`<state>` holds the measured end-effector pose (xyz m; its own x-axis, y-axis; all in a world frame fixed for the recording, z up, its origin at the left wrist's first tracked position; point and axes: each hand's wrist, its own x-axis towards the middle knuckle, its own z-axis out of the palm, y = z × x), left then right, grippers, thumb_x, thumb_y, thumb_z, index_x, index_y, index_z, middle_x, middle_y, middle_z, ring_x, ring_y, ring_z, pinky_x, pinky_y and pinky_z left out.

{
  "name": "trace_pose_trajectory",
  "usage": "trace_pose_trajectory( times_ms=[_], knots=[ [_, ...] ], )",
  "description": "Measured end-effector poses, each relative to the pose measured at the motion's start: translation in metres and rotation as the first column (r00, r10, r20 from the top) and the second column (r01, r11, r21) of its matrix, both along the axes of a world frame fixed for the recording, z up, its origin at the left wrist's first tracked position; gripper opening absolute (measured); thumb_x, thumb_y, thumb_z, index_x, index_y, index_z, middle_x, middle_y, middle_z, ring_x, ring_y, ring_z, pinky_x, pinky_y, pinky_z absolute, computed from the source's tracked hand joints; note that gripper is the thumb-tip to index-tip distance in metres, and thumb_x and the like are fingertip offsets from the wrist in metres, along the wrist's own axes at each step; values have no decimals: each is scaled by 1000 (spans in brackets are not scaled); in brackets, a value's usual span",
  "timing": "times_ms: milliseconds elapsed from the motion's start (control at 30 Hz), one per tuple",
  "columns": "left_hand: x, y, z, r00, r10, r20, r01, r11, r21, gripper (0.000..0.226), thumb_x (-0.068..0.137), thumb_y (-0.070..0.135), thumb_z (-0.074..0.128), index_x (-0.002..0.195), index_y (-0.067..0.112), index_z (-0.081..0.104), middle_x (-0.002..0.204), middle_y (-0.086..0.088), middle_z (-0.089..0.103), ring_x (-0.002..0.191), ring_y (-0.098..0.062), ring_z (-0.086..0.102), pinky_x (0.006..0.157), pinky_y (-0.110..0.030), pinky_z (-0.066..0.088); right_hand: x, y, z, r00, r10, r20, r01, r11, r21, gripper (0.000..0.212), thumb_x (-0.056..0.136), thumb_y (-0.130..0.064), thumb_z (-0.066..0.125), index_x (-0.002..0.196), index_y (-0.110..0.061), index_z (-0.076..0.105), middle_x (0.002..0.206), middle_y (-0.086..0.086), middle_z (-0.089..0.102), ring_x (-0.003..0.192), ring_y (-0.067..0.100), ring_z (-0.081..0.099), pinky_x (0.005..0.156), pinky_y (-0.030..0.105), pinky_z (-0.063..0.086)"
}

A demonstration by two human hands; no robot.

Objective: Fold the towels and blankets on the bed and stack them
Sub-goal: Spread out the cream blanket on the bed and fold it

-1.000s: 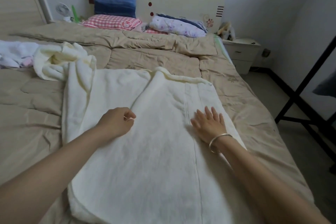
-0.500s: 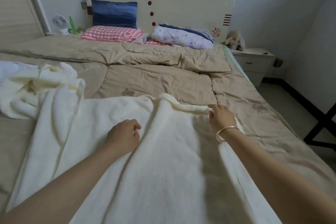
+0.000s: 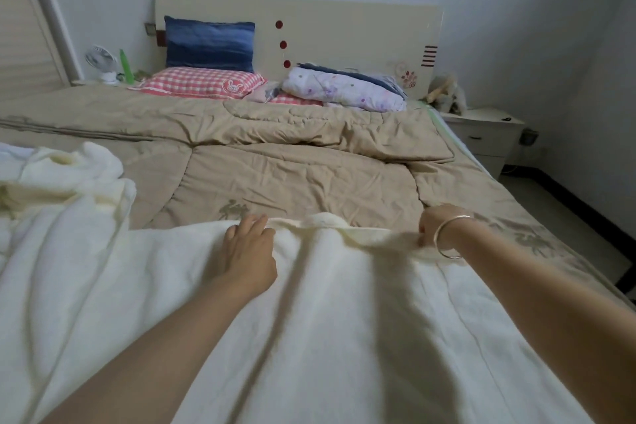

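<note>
one blanket point(image 3: 344, 337) fills the lower half of the frame, cream and fluffy, spread over the tan quilt point(image 3: 292, 175) on the bed, its far edge running across mid-frame. right hand point(image 3: 434, 227) pinches that edge at centre right, fingers curled into the cloth, a taut ridge running off it toward the middle. left hand point(image 3: 249, 249) lies flat and loose on top, just short of the same edge, fingers straight, gripping nothing. at the left edge of the frame the cloth bunches into a crumpled heap point(image 3: 65, 175); can't tell if that's more of the same blanket or a second piece. it looks soft, thick and floppy: light enough to lift, but it'll sag and drag wherever it isn't held. it's not slippery and not fragile. best hold, i'd say, is the far hem, with the left hand taking it near where it rests to match the right, so the edge comes back level for the fold.
</note>
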<state>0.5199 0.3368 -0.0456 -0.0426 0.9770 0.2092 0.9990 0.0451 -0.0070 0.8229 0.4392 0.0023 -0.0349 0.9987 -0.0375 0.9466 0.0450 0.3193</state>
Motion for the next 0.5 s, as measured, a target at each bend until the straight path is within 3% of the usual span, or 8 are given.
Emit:
trace_pose_trajectory(
  times_ms=[100,233,300,367,467,500],
  knots=[
    [-6,22,1,999,11,-30,-14,995,-101,55,87,23,49,142,23,41,159,2,18,143,-22,16,114,-35,17,7,7,1,990,-135,-35,139,942,305,27,93,-17,46,111,-19,66,111,1,67,105,23,62,70,26,38],
    [-7,48,6,999,27,-34,-35,966,-256,39,85,24,50,123,16,56,135,-5,49,130,-25,38,104,-33,32,4,17,-27,973,-168,-161,217,905,365,28,96,-18,43,111,-20,68,108,1,69,102,23,64,67,27,35],
    [-10,63,2,998,66,-13,-67,985,-162,32,83,21,49,113,15,60,125,-5,57,118,-25,51,93,-32,42,4,27,-42,939,-172,-297,278,888,365,33,98,-15,38,113,-19,66,111,6,67,104,27,63,70,28,39],
    [-9,73,3,989,142,42,-141,989,-34,30,85,16,46,114,13,54,122,-5,57,110,-26,57,85,-32,43,1,32,-55,943,-131,-305,248,889,386,34,96,-7,37,110,-13,67,109,10,66,103,30,61,75,32,46],
    [4,84,-15,986,163,-24,-160,982,95,31,93,15,43,123,11,50,129,-5,47,116,-23,50,95,-32,37,-13,24,-71,966,-189,-176,239,910,340,24,79,0,49,75,-11,70,78,13,65,72,30,64,54,32,49],
    [9,86,-26,986,167,-24,-163,978,129,35,94,16,44,127,7,50,132,-6,46,118,-25,47,98,-34,35,-13,24,-80,964,-177,-201,237,913,332,18,76,0,53,72,-9,68,74,15,62,68,31,63,52,34,49]
  ],
)
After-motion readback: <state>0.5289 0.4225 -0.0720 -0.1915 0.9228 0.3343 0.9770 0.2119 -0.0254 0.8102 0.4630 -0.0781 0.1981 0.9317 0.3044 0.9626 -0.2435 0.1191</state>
